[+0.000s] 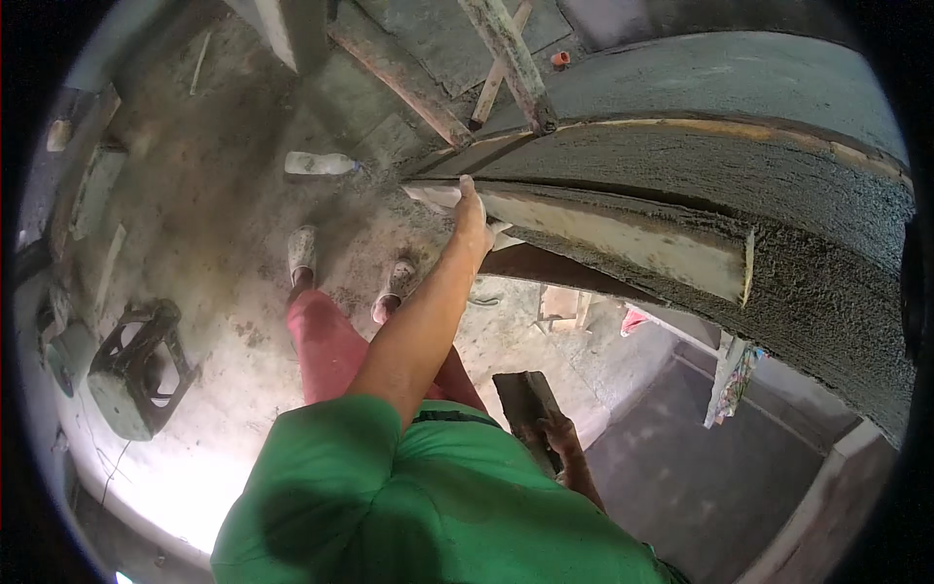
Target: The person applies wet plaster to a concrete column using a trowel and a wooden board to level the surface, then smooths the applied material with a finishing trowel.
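Observation:
My left hand (473,219) reaches forward and grips a long, pale wooden board (623,234) near its far-left end, thumb over the top edge. The board lies along the edge of a wall coated in rough, wet grey plaster (817,243). Low by my right side, my right hand (562,438) holds a dark, flat, rectangular plastering float (526,404). Its handle is hidden by my fingers and the float itself.
Wooden props (511,63) lean against the wall ahead. A white plastic bottle (321,164) lies on the dusty floor. An overturned plastic stool (141,375) is at the left. Patterned cloth (735,384) hangs beyond the opening at the right.

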The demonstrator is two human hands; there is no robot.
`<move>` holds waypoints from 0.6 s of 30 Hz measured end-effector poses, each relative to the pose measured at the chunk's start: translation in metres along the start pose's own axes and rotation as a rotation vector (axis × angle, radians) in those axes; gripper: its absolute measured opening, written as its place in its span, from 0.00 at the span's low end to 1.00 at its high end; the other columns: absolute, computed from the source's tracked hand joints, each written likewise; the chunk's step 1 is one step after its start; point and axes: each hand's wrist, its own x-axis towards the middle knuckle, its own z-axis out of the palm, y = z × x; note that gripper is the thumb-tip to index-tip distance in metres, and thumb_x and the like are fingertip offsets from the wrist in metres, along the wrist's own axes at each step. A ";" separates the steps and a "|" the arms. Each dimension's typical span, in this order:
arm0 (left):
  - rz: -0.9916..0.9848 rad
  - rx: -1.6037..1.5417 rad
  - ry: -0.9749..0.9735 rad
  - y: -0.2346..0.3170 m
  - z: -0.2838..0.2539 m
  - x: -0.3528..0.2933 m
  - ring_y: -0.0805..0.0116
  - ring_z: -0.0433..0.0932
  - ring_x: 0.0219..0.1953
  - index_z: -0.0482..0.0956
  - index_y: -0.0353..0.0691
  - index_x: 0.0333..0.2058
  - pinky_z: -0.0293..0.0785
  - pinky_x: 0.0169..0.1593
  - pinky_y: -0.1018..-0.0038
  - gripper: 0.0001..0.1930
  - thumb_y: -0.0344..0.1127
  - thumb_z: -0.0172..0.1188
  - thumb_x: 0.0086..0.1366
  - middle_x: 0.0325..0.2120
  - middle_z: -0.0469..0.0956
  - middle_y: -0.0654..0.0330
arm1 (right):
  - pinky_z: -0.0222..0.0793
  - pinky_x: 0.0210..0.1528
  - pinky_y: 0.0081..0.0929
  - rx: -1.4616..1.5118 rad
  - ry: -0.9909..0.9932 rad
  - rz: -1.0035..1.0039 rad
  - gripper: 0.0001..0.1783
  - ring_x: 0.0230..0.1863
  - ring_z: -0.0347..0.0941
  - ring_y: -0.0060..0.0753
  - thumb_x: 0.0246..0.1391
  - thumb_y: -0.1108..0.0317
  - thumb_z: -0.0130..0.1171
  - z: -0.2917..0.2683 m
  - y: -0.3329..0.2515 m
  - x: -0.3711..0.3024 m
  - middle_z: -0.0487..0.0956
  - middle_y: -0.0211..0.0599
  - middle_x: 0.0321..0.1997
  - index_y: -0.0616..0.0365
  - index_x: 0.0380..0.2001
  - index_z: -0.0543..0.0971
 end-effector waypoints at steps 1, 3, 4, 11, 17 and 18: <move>-0.002 0.002 0.012 0.001 -0.001 0.002 0.52 0.53 0.67 0.51 0.48 0.66 0.53 0.61 0.34 0.36 0.64 0.42 0.67 0.68 0.49 0.59 | 0.69 0.20 0.28 0.007 -0.007 0.068 0.23 0.20 0.72 0.26 0.55 0.61 0.57 0.002 0.006 0.002 0.79 0.40 0.28 0.58 0.52 0.74; -0.004 0.004 0.023 0.001 -0.002 0.004 0.52 0.53 0.67 0.51 0.48 0.66 0.53 0.61 0.34 0.37 0.64 0.42 0.67 0.68 0.48 0.58 | 0.69 0.19 0.27 -0.022 -0.023 0.021 0.22 0.18 0.71 0.26 0.55 0.62 0.57 0.005 0.018 0.004 0.79 0.40 0.28 0.58 0.52 0.74; -0.005 0.010 0.018 0.001 -0.001 0.003 0.51 0.53 0.67 0.51 0.48 0.66 0.53 0.61 0.34 0.36 0.64 0.42 0.67 0.68 0.48 0.58 | 0.68 0.19 0.27 -0.041 -0.025 -0.034 0.22 0.18 0.71 0.26 0.55 0.62 0.57 0.006 0.023 0.003 0.79 0.40 0.28 0.58 0.52 0.74; 0.014 0.052 0.003 0.003 -0.003 0.004 0.52 0.52 0.68 0.50 0.46 0.66 0.54 0.61 0.35 0.37 0.64 0.40 0.68 0.68 0.48 0.57 | 0.74 0.47 0.39 0.137 -0.041 0.271 0.15 0.45 0.76 0.54 0.50 0.66 0.58 -0.008 -0.052 -0.007 0.76 0.51 0.51 0.47 0.43 0.80; 0.004 0.054 0.008 0.003 0.001 0.003 0.52 0.53 0.67 0.51 0.47 0.66 0.55 0.61 0.37 0.37 0.65 0.39 0.68 0.68 0.49 0.57 | 0.74 0.45 0.43 -0.131 -0.116 0.017 0.18 0.45 0.75 0.55 0.51 0.63 0.57 0.007 0.010 -0.002 0.75 0.51 0.53 0.51 0.46 0.79; 0.004 0.053 0.009 0.005 0.001 0.001 0.52 0.53 0.67 0.51 0.47 0.66 0.55 0.61 0.37 0.37 0.65 0.39 0.68 0.68 0.49 0.57 | 0.74 0.45 0.44 -0.096 -0.118 -0.016 0.19 0.46 0.75 0.55 0.52 0.63 0.57 0.010 0.019 0.000 0.74 0.51 0.54 0.52 0.48 0.78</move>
